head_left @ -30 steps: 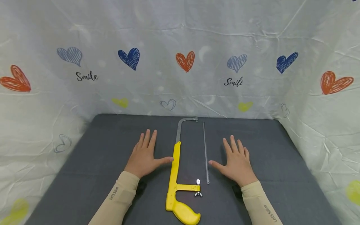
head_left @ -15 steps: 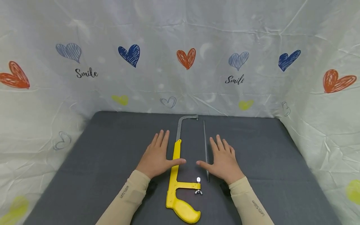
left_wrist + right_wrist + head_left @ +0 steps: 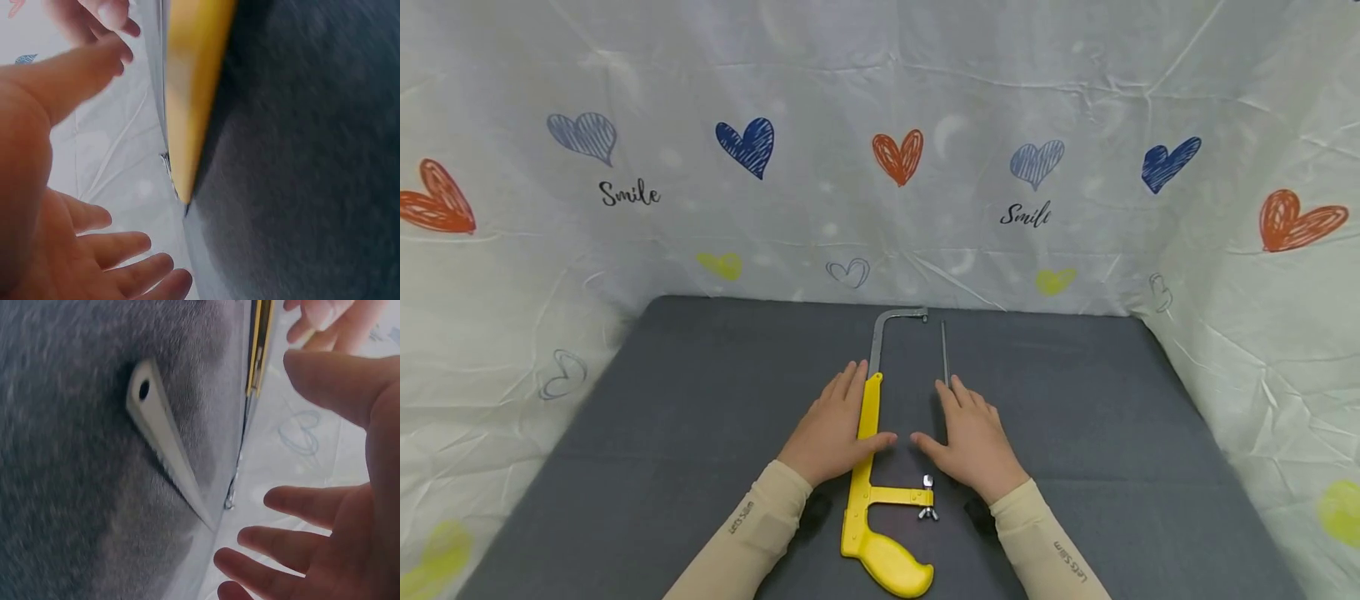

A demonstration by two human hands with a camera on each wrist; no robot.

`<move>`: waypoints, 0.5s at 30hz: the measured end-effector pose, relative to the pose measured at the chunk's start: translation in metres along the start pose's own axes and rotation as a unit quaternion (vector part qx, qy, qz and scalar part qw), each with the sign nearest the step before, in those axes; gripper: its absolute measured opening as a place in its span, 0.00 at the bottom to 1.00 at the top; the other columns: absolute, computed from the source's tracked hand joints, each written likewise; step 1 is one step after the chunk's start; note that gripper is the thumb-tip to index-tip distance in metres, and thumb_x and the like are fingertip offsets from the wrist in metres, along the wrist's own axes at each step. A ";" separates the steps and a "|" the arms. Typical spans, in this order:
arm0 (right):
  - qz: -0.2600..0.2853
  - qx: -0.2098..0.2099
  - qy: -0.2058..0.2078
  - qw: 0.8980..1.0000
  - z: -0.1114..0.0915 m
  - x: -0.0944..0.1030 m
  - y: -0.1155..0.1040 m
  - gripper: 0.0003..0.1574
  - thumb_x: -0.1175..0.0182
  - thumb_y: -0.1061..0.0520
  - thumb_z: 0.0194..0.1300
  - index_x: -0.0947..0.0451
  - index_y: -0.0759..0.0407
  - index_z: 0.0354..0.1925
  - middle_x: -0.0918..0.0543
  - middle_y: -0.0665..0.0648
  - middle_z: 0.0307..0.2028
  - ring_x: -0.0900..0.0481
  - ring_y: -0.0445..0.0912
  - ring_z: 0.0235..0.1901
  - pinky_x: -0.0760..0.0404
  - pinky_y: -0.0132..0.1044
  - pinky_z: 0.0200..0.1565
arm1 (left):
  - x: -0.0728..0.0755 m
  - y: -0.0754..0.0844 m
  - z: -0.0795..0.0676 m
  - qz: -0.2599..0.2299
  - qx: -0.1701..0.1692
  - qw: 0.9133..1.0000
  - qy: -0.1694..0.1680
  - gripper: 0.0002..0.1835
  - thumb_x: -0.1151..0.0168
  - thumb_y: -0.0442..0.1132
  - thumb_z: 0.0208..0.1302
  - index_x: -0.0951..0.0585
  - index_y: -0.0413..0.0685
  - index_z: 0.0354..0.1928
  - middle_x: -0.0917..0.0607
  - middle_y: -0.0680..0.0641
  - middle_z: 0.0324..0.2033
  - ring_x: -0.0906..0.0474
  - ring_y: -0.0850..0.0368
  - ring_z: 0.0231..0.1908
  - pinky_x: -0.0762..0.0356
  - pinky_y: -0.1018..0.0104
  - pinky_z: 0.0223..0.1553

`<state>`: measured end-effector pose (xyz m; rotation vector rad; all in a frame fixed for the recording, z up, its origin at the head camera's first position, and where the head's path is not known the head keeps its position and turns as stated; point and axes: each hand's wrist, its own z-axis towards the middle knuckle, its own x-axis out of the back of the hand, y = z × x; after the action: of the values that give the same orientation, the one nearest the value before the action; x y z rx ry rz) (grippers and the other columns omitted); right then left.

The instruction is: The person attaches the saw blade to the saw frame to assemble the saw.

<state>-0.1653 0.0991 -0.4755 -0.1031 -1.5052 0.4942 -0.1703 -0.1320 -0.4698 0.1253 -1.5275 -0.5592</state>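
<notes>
A yellow hacksaw frame [image 3: 861, 492] with a grey metal front arm lies lengthwise on the dark grey table, its handle toward me. A wing nut [image 3: 928, 513] hangs at the yellow crossbar's end. Right of the frame lies a separate hacksaw blade [image 3: 944, 350]; the right wrist view shows the blade's [image 3: 164, 437] toothed edge and end hole. My left hand [image 3: 831, 425] hovers over the frame's left side, fingers extended, thumb across the yellow bar. My right hand [image 3: 976, 440] is held over the blade with fingers spread, hiding its near part. Neither hand grips anything.
The dark grey cloth [image 3: 715, 400] covers the table up to its back edge. A white curtain [image 3: 820, 75] printed with hearts and "Smile" hangs behind and along both sides.
Both hands have moved inward toward each other. The left has come over the yellow frame, and the right has moved left over the blade. Frame and blade lie where they were.
</notes>
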 end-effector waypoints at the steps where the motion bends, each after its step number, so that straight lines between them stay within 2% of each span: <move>1: 0.002 -0.001 0.002 1.000 0.000 0.000 -0.001 0.57 0.35 0.31 0.61 0.40 0.56 0.77 0.39 0.66 0.76 0.36 0.65 0.72 0.38 0.62 0.70 | -0.001 0.001 0.001 -0.003 0.003 1.000 -0.001 0.61 0.34 0.68 0.58 0.56 0.48 0.81 0.49 0.38 0.79 0.45 0.36 0.76 0.37 0.36 0.69; 8: 0.005 -0.001 0.013 1.000 -0.003 0.002 0.001 0.50 0.34 0.34 0.62 0.34 0.57 0.73 0.37 0.68 0.74 0.33 0.65 0.70 0.34 0.63 0.67 | -0.008 0.012 0.007 -0.035 0.018 0.999 -0.006 0.57 0.32 0.61 0.61 0.54 0.52 0.82 0.38 0.39 0.75 0.34 0.40 0.70 0.27 0.44 0.64; 15: 0.012 0.003 0.013 1.000 -0.001 0.000 -0.001 0.46 0.35 0.34 0.63 0.29 0.57 0.70 0.33 0.68 0.72 0.30 0.65 0.67 0.29 0.61 0.65 | -0.013 0.013 0.004 -0.036 0.038 0.999 0.003 0.55 0.30 0.60 0.59 0.48 0.49 0.80 0.32 0.36 0.69 0.27 0.42 0.62 0.22 0.45 0.60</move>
<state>-0.1642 0.0982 -0.4757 -0.1237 -1.4777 0.5147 -0.1702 -0.1144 -0.4760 0.2415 -1.5433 -0.5567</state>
